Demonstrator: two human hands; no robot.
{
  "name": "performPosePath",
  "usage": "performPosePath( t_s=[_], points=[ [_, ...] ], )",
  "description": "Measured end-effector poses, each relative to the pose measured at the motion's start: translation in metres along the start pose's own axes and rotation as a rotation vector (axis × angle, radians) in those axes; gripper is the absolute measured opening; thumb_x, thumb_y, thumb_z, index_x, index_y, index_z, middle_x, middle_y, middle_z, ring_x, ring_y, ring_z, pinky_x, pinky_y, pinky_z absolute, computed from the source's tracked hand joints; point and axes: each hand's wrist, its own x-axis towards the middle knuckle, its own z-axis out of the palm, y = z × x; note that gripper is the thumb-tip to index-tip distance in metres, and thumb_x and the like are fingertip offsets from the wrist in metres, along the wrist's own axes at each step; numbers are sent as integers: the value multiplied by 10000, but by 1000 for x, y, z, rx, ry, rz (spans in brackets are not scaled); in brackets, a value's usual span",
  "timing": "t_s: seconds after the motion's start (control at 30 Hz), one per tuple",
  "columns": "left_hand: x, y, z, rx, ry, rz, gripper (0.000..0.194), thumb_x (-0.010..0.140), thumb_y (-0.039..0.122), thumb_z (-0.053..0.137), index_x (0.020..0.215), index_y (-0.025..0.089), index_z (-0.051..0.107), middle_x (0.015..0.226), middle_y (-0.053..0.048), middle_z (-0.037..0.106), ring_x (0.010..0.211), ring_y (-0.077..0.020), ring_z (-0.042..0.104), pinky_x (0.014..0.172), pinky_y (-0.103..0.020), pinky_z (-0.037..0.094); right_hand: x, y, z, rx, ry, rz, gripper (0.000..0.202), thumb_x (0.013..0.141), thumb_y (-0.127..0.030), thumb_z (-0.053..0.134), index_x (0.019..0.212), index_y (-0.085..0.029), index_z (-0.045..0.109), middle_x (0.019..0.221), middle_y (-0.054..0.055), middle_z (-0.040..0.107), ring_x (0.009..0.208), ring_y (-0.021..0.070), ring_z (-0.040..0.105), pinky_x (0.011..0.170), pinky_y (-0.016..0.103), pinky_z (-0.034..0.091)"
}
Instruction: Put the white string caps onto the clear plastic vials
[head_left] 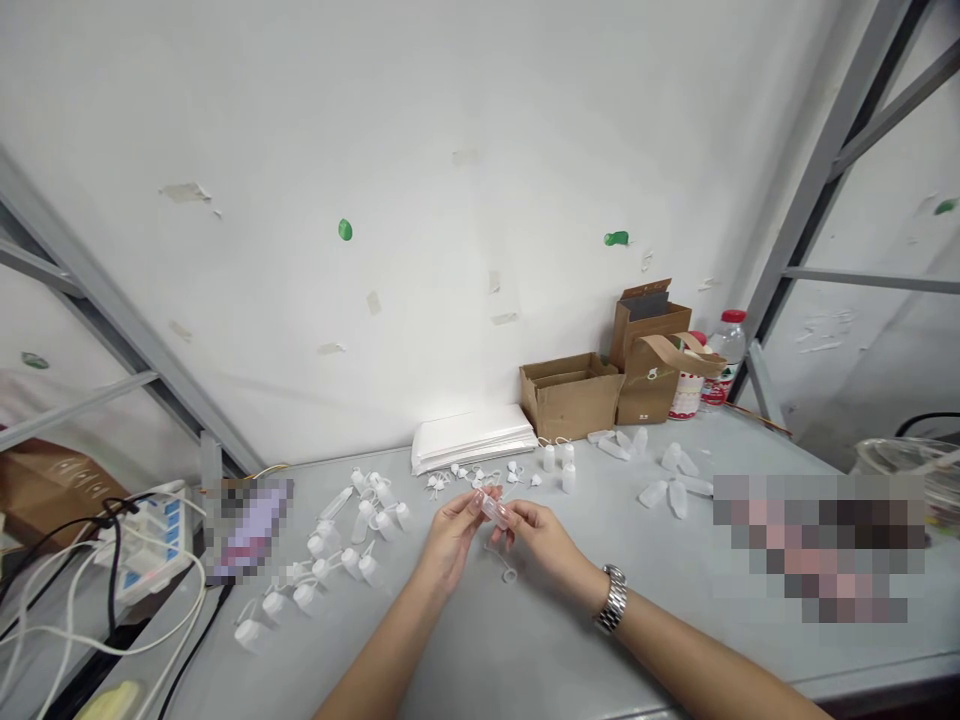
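My left hand (452, 535) and my right hand (540, 540) meet over the middle of the grey table, both closed on one small translucent bottle (495, 511). A thin strap with a ring (509, 575) at its end hangs below the fingers. To the left stand and lie several small bottles with white caps (303, 596). Just beyond my hands are several loose white caps (477, 477). A few small capped bottles (568, 478) stand behind my right hand. Several translucent pieces (677, 497) without caps lie to the right.
A stack of white sheets (471, 438) and an open cardboard box (574, 398) stand against the wall. Paper bags (645, 380) and a red-capped bottle (727, 350) are at the back right. A power strip (154, 550) with tangled cables is at the left. Blurred patches cover items on both sides.
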Motion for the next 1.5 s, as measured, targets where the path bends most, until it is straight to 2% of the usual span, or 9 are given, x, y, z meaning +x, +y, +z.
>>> performPosePath(
  t_s=[0.13,0.33,0.53,0.67,0.73,0.87,1.0,1.33,1.5],
  points=[
    [-2,-2,3,24,69,37,270,598,322,714,788,131,701,935,-118,689,1003,-255,567,951,-378,341,-7,-2,2,-180,112,-113,256,744,-401,563,855,-174,608,810,31,649,749,166,557,723,281,416],
    [-5,-5,8,40,-21,1,308,657,347,666,865,122,695,1037,-145,650,1058,-268,529,920,-357,359,-9,0,3,-145,193,-95,246,738,-398,570,796,-164,625,776,45,659,731,180,570,706,290,416],
    [-7,-2,9,31,-42,-57,284,659,346,669,826,119,698,1016,-141,658,974,-240,568,832,-315,411,1,7,2,276,-64,59,314,710,-442,603,633,-138,615,575,18,592,543,119,504,589,260,379],
    [-6,3,8,-52,-49,-131,338,691,427,618,846,135,686,952,-126,677,930,-222,588,779,-305,445,1,5,3,450,-202,111,340,708,-461,603,690,-124,642,569,25,597,536,109,501,583,253,371],
    [-5,3,7,-31,-15,-111,333,689,427,619,818,128,688,931,-122,682,913,-216,594,779,-298,444,0,3,2,411,-200,123,354,710,-478,596,716,-126,640,601,37,622,549,114,521,595,258,383],
    [-4,-1,7,34,28,-2,288,675,377,645,783,114,686,910,-128,685,975,-244,570,767,-297,439,0,1,4,211,-66,85,356,659,-486,641,740,-140,618,622,18,630,553,122,542,597,267,415],
    [-4,-6,9,-15,42,-14,276,642,355,674,791,123,682,954,-131,676,940,-256,582,675,-295,449,-1,5,7,123,40,61,376,665,-508,619,730,-138,599,599,13,614,538,125,542,565,267,426],
    [-4,-9,6,-143,17,-105,236,666,283,671,857,145,681,1010,-105,664,962,-201,583,836,-286,418,2,3,4,107,-20,71,395,683,-540,581,609,-153,549,551,15,603,478,109,510,528,253,403],
    [-4,-9,7,-104,-2,-89,290,705,347,628,866,111,673,961,-132,675,956,-228,592,900,-333,383,-4,1,5,-177,96,-34,332,735,-496,550,689,-168,566,612,20,619,583,147,539,597,274,405]
  ],
)
